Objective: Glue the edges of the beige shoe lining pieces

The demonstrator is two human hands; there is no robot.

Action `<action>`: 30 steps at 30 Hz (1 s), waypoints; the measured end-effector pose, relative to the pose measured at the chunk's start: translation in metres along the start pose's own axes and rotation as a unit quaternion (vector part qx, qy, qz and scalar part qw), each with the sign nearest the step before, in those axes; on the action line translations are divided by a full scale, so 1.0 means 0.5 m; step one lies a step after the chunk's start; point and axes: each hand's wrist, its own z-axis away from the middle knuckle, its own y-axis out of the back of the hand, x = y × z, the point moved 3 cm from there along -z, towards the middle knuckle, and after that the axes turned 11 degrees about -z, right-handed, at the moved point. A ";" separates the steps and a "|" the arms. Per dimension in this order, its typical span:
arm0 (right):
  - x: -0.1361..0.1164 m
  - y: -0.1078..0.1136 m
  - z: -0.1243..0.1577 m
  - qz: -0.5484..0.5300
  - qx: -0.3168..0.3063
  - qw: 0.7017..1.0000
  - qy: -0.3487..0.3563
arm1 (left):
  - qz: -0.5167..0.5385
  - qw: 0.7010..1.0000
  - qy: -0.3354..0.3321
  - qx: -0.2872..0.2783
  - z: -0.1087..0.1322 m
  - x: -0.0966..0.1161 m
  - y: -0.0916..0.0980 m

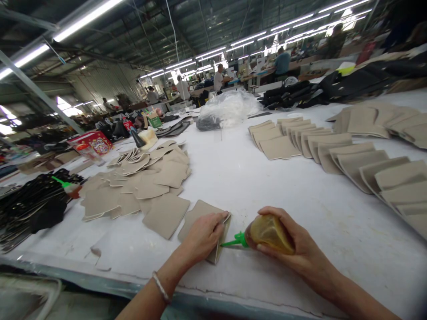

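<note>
My left hand (203, 235) lies flat, fingers together, pressing on a beige cut piece (196, 213) near the front edge of the white table (253, 178). My right hand (293, 244) is wrapped round a squeeze bottle of amber glue (268, 231). Its green nozzle (233, 242) points left and touches the right edge of that piece, just by my left fingertips. A bracelet sits on my left wrist.
A loose heap of beige pieces (140, 182) lies to the left. Overlapping rows of beige pieces (333, 146) run along the right. Black parts (33, 204) and a second green-nozzled bottle (66, 186) sit far left. A clear plastic bag (230, 106) lies at the back. People work at distant tables.
</note>
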 end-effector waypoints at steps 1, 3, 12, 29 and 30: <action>0.001 -0.002 -0.002 -0.007 -0.006 1.000 -0.004 | -0.002 1.000 0.001 -0.002 -0.001 -0.001 0.000; 0.005 0.002 -0.011 -0.003 0.022 1.000 -0.003 | -0.006 1.000 0.001 -0.004 -0.002 -0.003 0.000; -0.005 0.008 -0.018 0.052 0.026 0.997 0.046 | -0.001 1.000 0.000 -0.005 -0.002 0.000 0.001; -0.019 0.014 -0.009 0.138 0.019 0.981 0.136 | -0.005 1.000 -0.003 -0.004 -0.005 0.002 0.005; -0.019 0.012 -0.008 0.142 0.016 0.980 0.139 | -0.005 1.000 -0.003 -0.003 -0.005 0.001 0.004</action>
